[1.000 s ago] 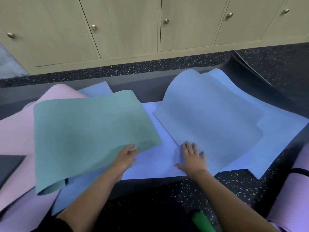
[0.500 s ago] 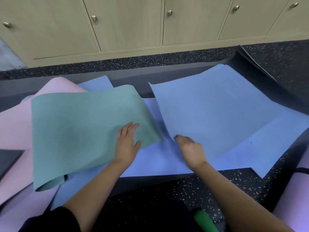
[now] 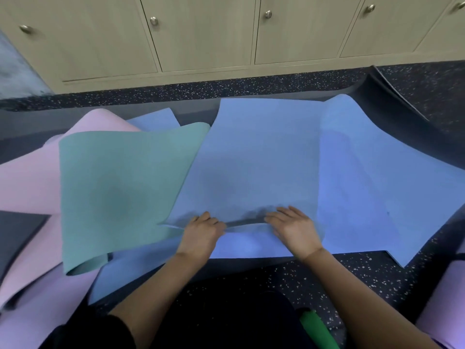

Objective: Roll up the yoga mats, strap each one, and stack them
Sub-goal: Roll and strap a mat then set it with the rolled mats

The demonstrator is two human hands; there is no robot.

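L hand (image 3: 201, 233) curled on blue mat (image 3: 251, 159) near edge | R hand (image 3: 295, 230) flat, pressing same edge

No readable text, no labels, brands or numbers, blue mat (image 3: 256, 167) plain, cabinet doors (image 3: 206, 34) plain

Row of pale wood cabinet doors (image 3: 206, 34) along back, shut. Small round metal knobs (image 3: 154, 20) near the door tops. Plain plinth (image 3: 176, 75) beneath. Dark floor (image 3: 226, 88), white-speckled, rubbery look, runs to cabinets. Grey blurred surface (image 3: 15, 71) far left, can't tell what. Light soft, even.
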